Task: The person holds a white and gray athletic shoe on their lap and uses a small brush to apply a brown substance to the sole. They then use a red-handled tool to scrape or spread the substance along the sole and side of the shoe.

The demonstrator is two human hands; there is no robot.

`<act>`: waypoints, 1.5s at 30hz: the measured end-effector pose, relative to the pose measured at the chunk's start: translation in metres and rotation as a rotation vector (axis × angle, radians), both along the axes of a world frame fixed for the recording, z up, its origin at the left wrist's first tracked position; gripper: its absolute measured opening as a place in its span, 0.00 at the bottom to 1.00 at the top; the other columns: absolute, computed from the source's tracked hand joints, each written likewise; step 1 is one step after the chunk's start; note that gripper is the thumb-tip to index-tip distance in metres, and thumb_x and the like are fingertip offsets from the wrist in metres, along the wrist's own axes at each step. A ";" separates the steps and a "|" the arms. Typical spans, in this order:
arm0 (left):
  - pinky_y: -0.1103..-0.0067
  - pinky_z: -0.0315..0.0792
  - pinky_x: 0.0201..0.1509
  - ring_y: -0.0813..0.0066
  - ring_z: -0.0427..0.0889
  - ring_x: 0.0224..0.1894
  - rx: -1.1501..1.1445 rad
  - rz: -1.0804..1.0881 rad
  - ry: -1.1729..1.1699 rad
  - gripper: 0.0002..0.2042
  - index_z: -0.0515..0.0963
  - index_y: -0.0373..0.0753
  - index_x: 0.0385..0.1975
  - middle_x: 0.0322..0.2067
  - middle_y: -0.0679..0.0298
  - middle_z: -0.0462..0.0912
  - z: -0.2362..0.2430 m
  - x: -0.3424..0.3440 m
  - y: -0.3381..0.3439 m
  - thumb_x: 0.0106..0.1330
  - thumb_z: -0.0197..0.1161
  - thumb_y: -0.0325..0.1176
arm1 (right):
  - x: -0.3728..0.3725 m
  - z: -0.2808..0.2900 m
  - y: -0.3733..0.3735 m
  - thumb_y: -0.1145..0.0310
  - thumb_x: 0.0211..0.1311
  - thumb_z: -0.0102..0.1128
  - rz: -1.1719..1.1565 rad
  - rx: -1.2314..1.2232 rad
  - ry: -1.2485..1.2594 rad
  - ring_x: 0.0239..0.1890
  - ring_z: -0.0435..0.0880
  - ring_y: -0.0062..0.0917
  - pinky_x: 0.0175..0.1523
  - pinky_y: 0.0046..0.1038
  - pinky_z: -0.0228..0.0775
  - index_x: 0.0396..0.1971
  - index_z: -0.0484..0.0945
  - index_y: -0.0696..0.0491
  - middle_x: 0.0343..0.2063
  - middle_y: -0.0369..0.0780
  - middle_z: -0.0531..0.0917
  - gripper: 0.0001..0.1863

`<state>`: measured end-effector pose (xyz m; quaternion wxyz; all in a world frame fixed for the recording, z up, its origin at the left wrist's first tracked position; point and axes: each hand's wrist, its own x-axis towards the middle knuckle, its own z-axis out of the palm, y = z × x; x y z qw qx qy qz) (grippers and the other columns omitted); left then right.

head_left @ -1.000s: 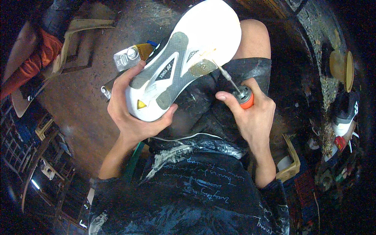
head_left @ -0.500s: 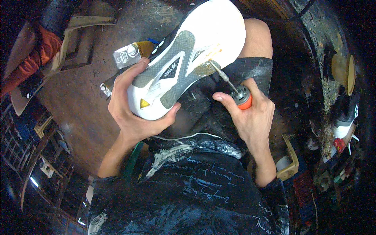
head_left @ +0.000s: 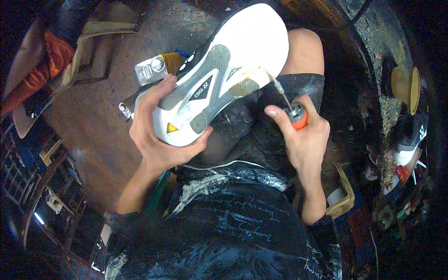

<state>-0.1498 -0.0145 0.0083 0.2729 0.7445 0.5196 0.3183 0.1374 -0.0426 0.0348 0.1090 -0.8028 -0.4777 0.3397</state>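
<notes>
My left hand (head_left: 161, 135) grips the heel of a white shoe (head_left: 256, 32), turned sole up, with grey rubber pads, a small yellow triangle and yellowish smears on the forefoot. My right hand (head_left: 299, 128) is closed round an orange-and-grey hand tool (head_left: 296, 119) with a thin metal shaft. The tool's pale tip lies at the right edge of the forefoot, by the smears; I cannot tell if it touches. The shoe is over my lap (head_left: 238, 126) and my bare knee (head_left: 303, 49). Behind my left fingers are a silver-and-yellow tin (head_left: 149, 70) and a metal tube (head_left: 125, 110).
A tan chair or bench frame (head_left: 102, 28) stands upper left beside red fabric (head_left: 56, 53), perhaps someone's clothing. Right are a rough ledge (head_left: 387, 121), a tan round object (head_left: 403, 91) and a black-and-white shoe (head_left: 406, 151). A wooden frame (head_left: 343, 200) stands lower right.
The shoe has shifted slightly down from half a second ago. My right hand and the tool have moved slightly right, the tip now nearer the sole's edge. Both grips stay the same.
</notes>
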 end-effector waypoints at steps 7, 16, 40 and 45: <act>0.59 0.77 0.72 0.46 0.86 0.65 0.045 0.006 -0.018 0.44 0.78 0.28 0.63 0.59 0.42 0.86 0.001 0.004 0.000 0.42 0.89 0.37 | -0.001 0.001 0.006 0.33 0.56 0.81 0.013 -0.009 -0.015 0.31 0.92 0.51 0.38 0.48 0.81 0.35 0.84 0.57 0.22 0.51 0.87 0.36; 0.59 0.78 0.72 0.46 0.86 0.66 0.052 0.002 0.001 0.43 0.78 0.29 0.62 0.59 0.43 0.87 0.004 0.006 0.000 0.42 0.89 0.37 | -0.006 0.001 0.007 0.32 0.56 0.80 0.044 0.017 0.004 0.29 0.91 0.53 0.35 0.48 0.82 0.30 0.81 0.56 0.21 0.49 0.87 0.36; 0.60 0.75 0.74 0.48 0.84 0.67 -0.004 -0.024 0.028 0.49 0.72 0.25 0.67 0.64 0.38 0.82 -0.003 -0.005 -0.001 0.47 0.88 0.46 | 0.000 -0.003 0.003 0.34 0.56 0.81 0.066 0.049 -0.009 0.27 0.87 0.48 0.35 0.46 0.80 0.32 0.82 0.57 0.19 0.49 0.84 0.36; 0.61 0.76 0.73 0.50 0.84 0.66 -0.029 -0.007 -0.002 0.49 0.72 0.25 0.67 0.64 0.38 0.82 -0.004 -0.006 0.000 0.47 0.87 0.46 | 0.000 -0.002 0.002 0.37 0.57 0.83 0.038 0.046 0.031 0.21 0.82 0.36 0.34 0.39 0.78 0.34 0.82 0.59 0.17 0.45 0.80 0.35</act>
